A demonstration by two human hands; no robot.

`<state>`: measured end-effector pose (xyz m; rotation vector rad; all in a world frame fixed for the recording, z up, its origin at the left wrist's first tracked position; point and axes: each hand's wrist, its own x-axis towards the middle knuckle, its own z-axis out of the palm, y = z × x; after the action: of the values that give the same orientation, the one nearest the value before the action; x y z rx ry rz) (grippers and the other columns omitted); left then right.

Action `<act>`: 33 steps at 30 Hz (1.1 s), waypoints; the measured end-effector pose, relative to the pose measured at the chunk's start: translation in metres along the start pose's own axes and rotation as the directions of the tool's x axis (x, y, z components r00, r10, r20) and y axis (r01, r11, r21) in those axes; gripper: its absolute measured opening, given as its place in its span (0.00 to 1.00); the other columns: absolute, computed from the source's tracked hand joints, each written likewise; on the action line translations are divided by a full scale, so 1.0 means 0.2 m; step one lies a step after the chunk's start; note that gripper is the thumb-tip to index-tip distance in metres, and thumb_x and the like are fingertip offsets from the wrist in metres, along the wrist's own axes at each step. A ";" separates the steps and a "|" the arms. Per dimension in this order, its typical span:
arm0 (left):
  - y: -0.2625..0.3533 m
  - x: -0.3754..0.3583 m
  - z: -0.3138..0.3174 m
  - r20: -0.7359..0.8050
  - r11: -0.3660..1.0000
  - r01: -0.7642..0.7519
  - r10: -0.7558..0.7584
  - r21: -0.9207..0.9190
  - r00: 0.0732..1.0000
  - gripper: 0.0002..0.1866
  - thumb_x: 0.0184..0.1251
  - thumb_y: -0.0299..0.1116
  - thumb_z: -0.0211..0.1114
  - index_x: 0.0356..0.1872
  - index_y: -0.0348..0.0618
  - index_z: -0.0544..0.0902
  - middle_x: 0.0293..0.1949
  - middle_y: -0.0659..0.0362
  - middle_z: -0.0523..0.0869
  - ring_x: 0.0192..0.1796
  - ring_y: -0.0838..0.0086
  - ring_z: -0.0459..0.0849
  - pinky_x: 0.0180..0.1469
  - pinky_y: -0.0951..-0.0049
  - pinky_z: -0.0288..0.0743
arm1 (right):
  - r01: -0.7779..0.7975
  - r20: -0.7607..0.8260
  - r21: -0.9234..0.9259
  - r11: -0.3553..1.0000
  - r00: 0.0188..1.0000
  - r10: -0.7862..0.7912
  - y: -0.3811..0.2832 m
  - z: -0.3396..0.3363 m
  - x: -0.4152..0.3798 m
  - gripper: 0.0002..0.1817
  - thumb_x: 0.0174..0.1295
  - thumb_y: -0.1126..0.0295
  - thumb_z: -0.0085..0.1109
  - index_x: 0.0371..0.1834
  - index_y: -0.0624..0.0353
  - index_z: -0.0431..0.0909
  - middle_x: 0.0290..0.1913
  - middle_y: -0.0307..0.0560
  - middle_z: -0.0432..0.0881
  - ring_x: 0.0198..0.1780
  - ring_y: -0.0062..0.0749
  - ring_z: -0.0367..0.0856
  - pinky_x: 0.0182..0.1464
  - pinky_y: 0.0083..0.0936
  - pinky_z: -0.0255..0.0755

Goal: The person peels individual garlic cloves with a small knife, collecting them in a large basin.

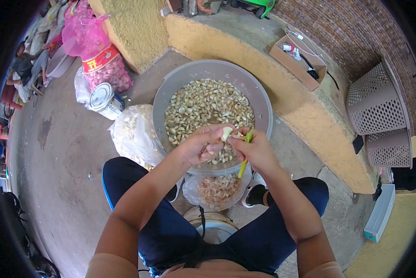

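My left hand [202, 146] pinches a pale peeled garlic clove [226, 133] between thumb and fingers. Close beside it, my right hand [256, 149] is closed around a small knife with a yellow-green handle [242, 169]; a bit of papery skin shows at its fingertips. Both hands are over the near side of a large grey basin [262, 104], which holds many garlic cloves [203, 99]. Below the basin, between my feet, a clear plastic bag holds brownish garlic skins [219, 190]. Most of the knife's blade is hidden.
Left of the basin are a plastic bag of pale cloves [133, 132], a metal can [107, 99] and a pink mesh sack [108, 74]. A yellow ledge [235, 39] curves behind, bearing a cardboard box [298, 65]. Grey perforated baskets [377, 102] stand right. A person [25, 65] sits far left.
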<state>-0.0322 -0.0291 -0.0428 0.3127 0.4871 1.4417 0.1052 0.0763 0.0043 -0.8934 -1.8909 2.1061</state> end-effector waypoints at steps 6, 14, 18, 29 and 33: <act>0.02 0.02 0.08 -0.280 0.974 0.016 0.049 0.225 0.959 0.19 0.63 0.36 0.55 0.52 0.38 0.70 0.18 0.65 0.72 0.15 0.88 0.64 0.11 0.89 0.53 | 0.104 -0.134 -0.258 0.961 0.981 -0.142 0.02 -0.01 0.02 0.08 0.50 0.70 0.60 0.27 0.64 0.74 0.15 0.40 0.72 0.15 0.21 0.69 0.18 0.21 0.63; 0.04 0.02 0.06 -0.377 0.781 0.169 0.092 0.602 0.922 0.17 0.60 0.34 0.57 0.50 0.39 0.72 0.26 0.64 0.76 0.20 0.86 0.68 0.13 0.88 0.55 | 0.388 0.005 -0.566 0.727 0.884 -0.468 0.03 -0.04 0.03 0.12 0.41 0.72 0.61 0.30 0.64 0.74 0.28 0.51 0.76 0.30 0.44 0.76 0.34 0.28 0.68; 0.06 0.02 0.03 -0.395 0.936 0.056 0.092 0.348 0.914 0.18 0.60 0.32 0.57 0.50 0.36 0.71 0.26 0.62 0.76 0.20 0.86 0.68 0.12 0.88 0.55 | 0.347 -0.027 -0.578 0.738 0.896 -0.443 0.02 -0.05 0.03 0.11 0.42 0.73 0.60 0.30 0.64 0.74 0.27 0.52 0.75 0.30 0.43 0.76 0.34 0.30 0.68; 0.08 0.01 -0.03 -0.383 0.983 0.019 0.054 0.185 0.922 0.18 0.62 0.35 0.55 0.49 0.35 0.71 0.31 0.60 0.77 0.20 0.85 0.69 0.10 0.88 0.57 | -0.031 -0.276 -0.282 0.959 0.960 -0.050 0.03 -0.12 0.07 0.11 0.52 0.66 0.60 0.31 0.62 0.73 0.17 0.36 0.71 0.13 0.17 0.67 0.14 0.16 0.60; 0.08 0.01 -0.06 -0.410 0.979 -0.004 0.089 0.203 0.908 0.18 0.62 0.36 0.56 0.49 0.36 0.71 0.30 0.61 0.77 0.20 0.85 0.69 0.11 0.87 0.57 | -0.001 -0.139 -0.460 0.888 0.988 -0.071 0.02 -0.10 0.04 0.11 0.53 0.66 0.59 0.32 0.61 0.73 0.17 0.34 0.70 0.13 0.15 0.65 0.14 0.15 0.59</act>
<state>-0.0512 -0.0267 -0.0451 0.1704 0.9832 1.5143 0.1107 0.0957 -0.0014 -1.0599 -2.3423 1.5315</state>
